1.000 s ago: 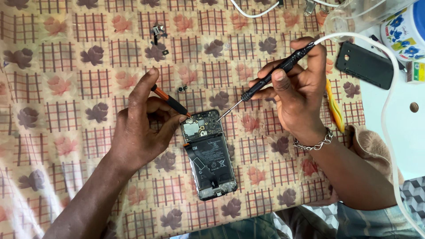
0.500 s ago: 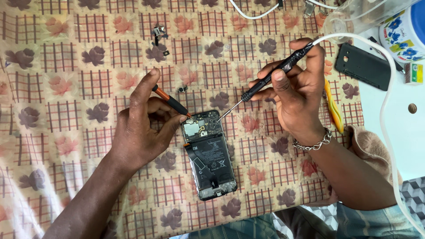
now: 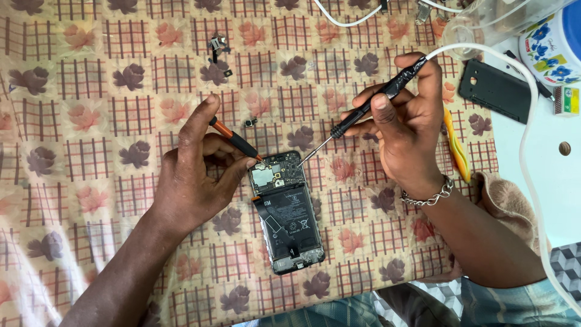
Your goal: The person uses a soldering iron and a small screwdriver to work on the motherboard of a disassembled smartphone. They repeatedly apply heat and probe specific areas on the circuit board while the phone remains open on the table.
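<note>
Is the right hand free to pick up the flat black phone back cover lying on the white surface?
Probably not yet: the right hand grips a black screwdriver; the black back cover lies uncovered nearby.

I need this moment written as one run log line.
left hand: orange-black tool on opened black phone | right hand: black screwdriver, tip at phone | floral cloth

Two hands work here: the left hand (image 3: 193,172) and the right hand (image 3: 405,136). Each holds one tool, so two in all: an orange-handled tool (image 3: 236,140) and a black screwdriver (image 3: 363,109). One opened phone (image 3: 284,212) lies on the patterned surface (image 3: 91,121). One black back cover (image 3: 496,91), one yellow pry tool (image 3: 457,148), one bracelet (image 3: 426,197), two small loose parts (image 3: 216,43).
</note>
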